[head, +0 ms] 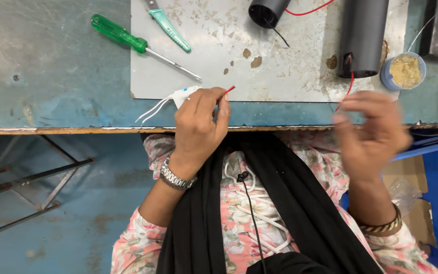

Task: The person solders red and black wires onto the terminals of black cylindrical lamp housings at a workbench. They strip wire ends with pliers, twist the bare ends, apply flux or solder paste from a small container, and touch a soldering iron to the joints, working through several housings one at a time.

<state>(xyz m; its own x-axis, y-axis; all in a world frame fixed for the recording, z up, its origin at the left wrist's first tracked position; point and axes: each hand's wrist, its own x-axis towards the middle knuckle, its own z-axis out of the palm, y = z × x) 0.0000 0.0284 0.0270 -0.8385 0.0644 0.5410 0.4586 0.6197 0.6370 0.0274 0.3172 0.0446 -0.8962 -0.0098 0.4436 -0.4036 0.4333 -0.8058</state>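
Here, from my remote seat: the left hand [198, 127] is closed around a small white module [184, 95] at the near edge of the blue workbench [51, 76]. Two thin white leads [153, 108] trail off its left end. A short red wire tip [228, 91] sticks out between thumb and forefinger, pinched. Most of the module sits under the fingers; I can't make out its full shape.

The right hand [371, 134] is blurred, fingers curled, with a thin red wire [350, 86] running up from it into a black tube [363, 35]. I cannot tell if the fingers actually pinch it.

Nearby lie a green screwdriver [128, 38] and a metal plate [259, 66]. A second black tube [268, 11] is cut off at the top.
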